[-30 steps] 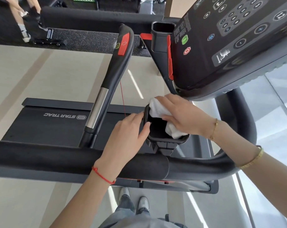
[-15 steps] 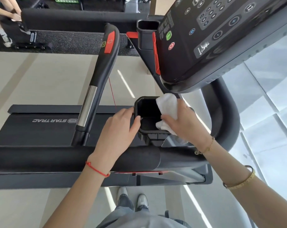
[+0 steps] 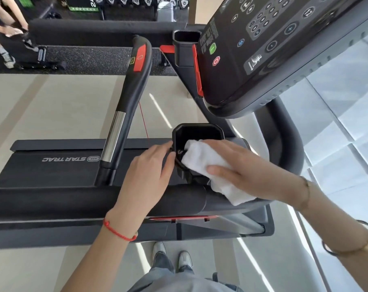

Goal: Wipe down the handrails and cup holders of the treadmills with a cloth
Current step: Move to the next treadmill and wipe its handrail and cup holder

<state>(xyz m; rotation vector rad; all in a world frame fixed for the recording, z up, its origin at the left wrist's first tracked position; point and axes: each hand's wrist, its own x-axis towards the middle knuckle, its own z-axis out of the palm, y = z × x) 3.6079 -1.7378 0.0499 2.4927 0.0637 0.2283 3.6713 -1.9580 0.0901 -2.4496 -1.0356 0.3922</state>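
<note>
A black cup holder [image 3: 196, 131] juts out below the treadmill console. My right hand [image 3: 240, 167] holds a white cloth [image 3: 208, 163] pressed over the holder's near right rim, with the cloth's tail hanging down onto the black padded handrail [image 3: 52, 201]. My left hand [image 3: 149, 171] grips the holder's left wall, thumb and fingers against its edge. A second cup holder [image 3: 186, 36] sits at the far side of the console. A slanted inner handle [image 3: 128, 110] with a chrome sleeve and red button rises to the left.
The console [image 3: 273, 49] with its buttons overhangs the top right. The treadmill belt [image 3: 52, 163] lies below the rail. A curved black rail [image 3: 288, 140] wraps around on the right. Another person [image 3: 4, 34] stands at the far left near a dumbbell rack.
My right hand has slid the cloth from the holder's far right rim down to its near rim and onto the handrail. My left hand has stayed on the holder's left wall.
</note>
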